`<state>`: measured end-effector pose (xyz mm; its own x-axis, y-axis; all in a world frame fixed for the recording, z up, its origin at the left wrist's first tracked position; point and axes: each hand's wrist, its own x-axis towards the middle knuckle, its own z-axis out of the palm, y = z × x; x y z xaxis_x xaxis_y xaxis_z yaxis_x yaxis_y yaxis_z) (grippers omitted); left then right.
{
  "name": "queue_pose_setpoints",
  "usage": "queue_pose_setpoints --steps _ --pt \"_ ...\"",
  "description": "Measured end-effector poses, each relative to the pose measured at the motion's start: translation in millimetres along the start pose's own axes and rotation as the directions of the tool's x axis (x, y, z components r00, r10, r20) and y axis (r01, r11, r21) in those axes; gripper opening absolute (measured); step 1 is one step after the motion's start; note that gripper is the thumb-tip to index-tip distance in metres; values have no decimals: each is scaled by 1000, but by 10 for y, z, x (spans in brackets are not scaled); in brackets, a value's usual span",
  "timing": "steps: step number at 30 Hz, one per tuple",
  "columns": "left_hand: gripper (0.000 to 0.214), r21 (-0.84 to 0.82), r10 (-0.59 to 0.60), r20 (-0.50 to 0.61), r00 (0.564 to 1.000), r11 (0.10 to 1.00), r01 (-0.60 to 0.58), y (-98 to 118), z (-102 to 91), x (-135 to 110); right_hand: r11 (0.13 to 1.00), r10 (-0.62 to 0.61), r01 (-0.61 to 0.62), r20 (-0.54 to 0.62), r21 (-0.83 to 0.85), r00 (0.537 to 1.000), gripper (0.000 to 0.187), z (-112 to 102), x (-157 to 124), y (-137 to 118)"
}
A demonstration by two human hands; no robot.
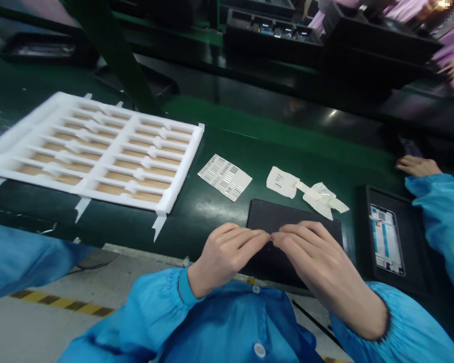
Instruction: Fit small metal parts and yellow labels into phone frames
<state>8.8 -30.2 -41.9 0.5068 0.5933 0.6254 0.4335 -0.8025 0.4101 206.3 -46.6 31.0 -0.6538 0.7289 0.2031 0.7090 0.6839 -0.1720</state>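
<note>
The dark flat panel point(287, 214) lay on the green worktop point(249, 146) at its near edge, square in front of the person. Both hands were over its middle. The left hand point(223, 254) and right hand point(318, 257) met fingertip to fingertip just above the panel's face. Each grip was pinched shut with the fingers drawn close. Whether something tiny sat between the fingertips was too small to tell. Holding the hands low and together like that seemed suited to fine, steady work on the surface.

Just beyond the panel lay a sheet of small silvery strips point(225, 176) and some crumpled white backing papers point(318, 194), probably kept there for easy reach. Further left, a white foam tray point(94, 151) with long slots held tan pieces in rows.

To the right, a black tray point(416, 232) carried an opened device point(386, 239). Past it a co-worker's hand point(418, 165) rested on the worktop, in a blue sleeve like the person's own. Black bins point(272, 30) lined the far side. The pale floor point(30, 333) below the worktop carried a yellow-and-black stripe.
</note>
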Motion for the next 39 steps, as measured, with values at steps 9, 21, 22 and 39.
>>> queue_pose_setpoints --steps 9,21,22,39 --pt "18 5 6 -7 1000 1000 -6 0 0 13 998 -21 19 -26 -67 999 34 -43 61 -42" --pt "18 126 98 -10 995 987 -96 -3 -10 44 988 148 -151 -283 10 948 35 262 -280 -69" --pt "18 124 101 -11 995 987 -98 -3 -9 46 988 147 -153 -306 6 941 37 307 -308 -78" --pt "18 71 99 -18 995 993 -97 -24 15 22 985 -37 -18 -314 -170 949 31 531 -347 13"
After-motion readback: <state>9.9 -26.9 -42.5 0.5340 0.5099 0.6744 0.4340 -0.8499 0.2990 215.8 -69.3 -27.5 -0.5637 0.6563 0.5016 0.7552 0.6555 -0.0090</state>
